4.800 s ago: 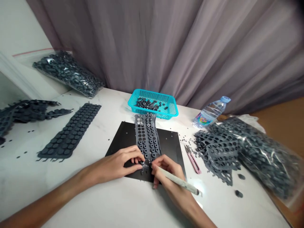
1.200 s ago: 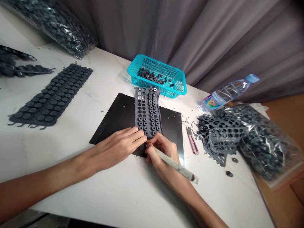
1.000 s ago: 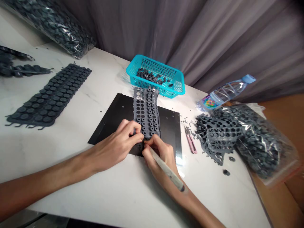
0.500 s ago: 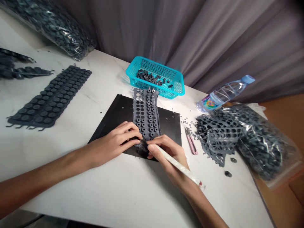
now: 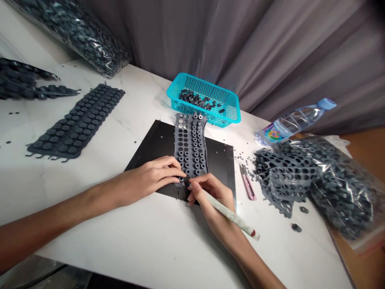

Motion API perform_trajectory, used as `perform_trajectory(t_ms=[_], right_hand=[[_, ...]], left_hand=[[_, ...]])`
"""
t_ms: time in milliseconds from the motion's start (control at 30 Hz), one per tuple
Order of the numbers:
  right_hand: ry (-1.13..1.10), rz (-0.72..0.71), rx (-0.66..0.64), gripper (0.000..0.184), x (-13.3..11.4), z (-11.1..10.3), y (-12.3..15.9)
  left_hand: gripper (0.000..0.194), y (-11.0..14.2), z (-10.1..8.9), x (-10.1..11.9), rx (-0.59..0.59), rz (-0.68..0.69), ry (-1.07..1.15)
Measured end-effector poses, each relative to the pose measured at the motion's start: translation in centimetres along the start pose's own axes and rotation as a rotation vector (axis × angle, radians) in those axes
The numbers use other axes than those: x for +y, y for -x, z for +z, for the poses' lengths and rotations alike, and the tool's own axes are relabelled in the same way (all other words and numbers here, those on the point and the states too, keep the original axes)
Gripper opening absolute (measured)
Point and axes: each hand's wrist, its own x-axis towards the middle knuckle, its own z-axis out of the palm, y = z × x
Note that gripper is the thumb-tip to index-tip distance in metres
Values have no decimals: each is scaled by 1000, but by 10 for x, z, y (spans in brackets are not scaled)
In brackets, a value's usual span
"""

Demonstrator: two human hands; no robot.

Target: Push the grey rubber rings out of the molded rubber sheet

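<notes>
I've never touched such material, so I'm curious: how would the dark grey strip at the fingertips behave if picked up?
The dark grey strip would probably flop, judging by its wavy edges. It looks light for its size, with several open holes. Rolling seems unlikely, as it lies spread across the black mat.

There are two hands (image 5: 159,175) (image 5: 215,196), one pen-like tool (image 5: 230,216), one basket (image 5: 207,82) and one bottle (image 5: 296,121).

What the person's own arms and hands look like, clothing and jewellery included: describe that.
The left forearm and right forearm are slim and uncovered, with no sleeve in view. The left hand and right hand are ungloved, with slender fingers. No watch, bracelet or ring is visible.
</notes>
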Motion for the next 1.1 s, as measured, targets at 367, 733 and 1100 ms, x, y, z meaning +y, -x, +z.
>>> perform_trajectory(t_ms=[367, 733, 1100], right_hand=[[-1, 54, -38, 23, 4, 1, 0], [60, 30, -44, 22, 3, 1, 0], [110, 13, -53, 19, 2, 2, -1]], left_hand=[[28, -1, 5, -1, 21, -24, 40], [28, -2, 5, -3, 18, -14, 50], [24, 0, 7, -3, 19, 29, -90]])
